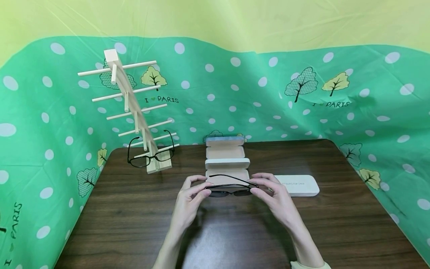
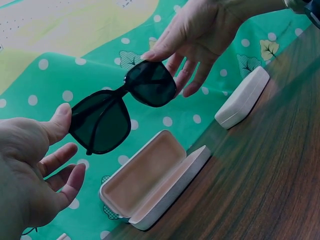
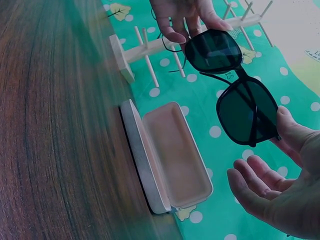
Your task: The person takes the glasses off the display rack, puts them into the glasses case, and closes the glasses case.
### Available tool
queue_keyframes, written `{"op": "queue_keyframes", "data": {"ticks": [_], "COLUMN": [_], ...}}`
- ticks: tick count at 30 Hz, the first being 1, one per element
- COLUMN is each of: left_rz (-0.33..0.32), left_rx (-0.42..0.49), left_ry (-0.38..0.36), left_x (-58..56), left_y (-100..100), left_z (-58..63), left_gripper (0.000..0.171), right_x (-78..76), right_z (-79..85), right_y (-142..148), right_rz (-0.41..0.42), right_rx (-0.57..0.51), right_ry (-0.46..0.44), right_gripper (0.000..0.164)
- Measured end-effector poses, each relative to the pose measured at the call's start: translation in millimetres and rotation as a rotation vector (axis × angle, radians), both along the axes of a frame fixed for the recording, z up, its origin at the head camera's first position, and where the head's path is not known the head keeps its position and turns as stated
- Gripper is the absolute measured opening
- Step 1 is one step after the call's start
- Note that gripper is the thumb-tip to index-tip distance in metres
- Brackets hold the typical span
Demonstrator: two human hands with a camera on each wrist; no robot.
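Dark sunglasses [image 1: 220,194] with black frames are held up above the table between both hands. My left hand [image 1: 189,203] pinches one end of the frame, thumb against the lens edge. At the other end, my right hand [image 1: 277,198] pinches the frame the same way. In the left wrist view the sunglasses [image 2: 104,122] show both lenses, with a temple arm folded behind one of them. Just beyond the hands stands an open white glasses case [image 1: 227,163], its pale lining bare. A closed white case [image 1: 300,185] lies beside my right hand.
A wooden glasses rack [image 1: 134,108] with several pegs rises at the back left. Black-rimmed eyeglasses [image 1: 140,161] hang low on it. Another open case [image 1: 225,142], bluish outside, stands at the table's back edge. Green dotted cloth [image 1: 235,97] surrounds the brown table [image 1: 127,216].
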State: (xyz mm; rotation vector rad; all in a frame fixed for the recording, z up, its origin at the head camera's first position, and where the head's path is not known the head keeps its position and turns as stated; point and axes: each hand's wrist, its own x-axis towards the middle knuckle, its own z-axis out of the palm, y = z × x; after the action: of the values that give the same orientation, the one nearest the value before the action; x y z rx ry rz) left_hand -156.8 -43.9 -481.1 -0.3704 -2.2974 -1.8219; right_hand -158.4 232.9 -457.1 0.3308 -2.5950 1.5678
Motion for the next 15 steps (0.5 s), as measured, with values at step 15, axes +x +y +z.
{"op": "queue_keyframes", "data": {"ticks": [15], "left_rz": [0.012], "left_rx": [-0.024], "left_ry": [-0.012], "left_x": [0.0], "left_y": [0.5], "left_z": [0.1], "left_gripper": [0.016], "right_x": [0.5], "right_z": [0.9], "right_y": [0.0], "right_rz": [0.016], "right_rx": [0.006], "right_ry": [0.002], "right_gripper": [0.018]}}
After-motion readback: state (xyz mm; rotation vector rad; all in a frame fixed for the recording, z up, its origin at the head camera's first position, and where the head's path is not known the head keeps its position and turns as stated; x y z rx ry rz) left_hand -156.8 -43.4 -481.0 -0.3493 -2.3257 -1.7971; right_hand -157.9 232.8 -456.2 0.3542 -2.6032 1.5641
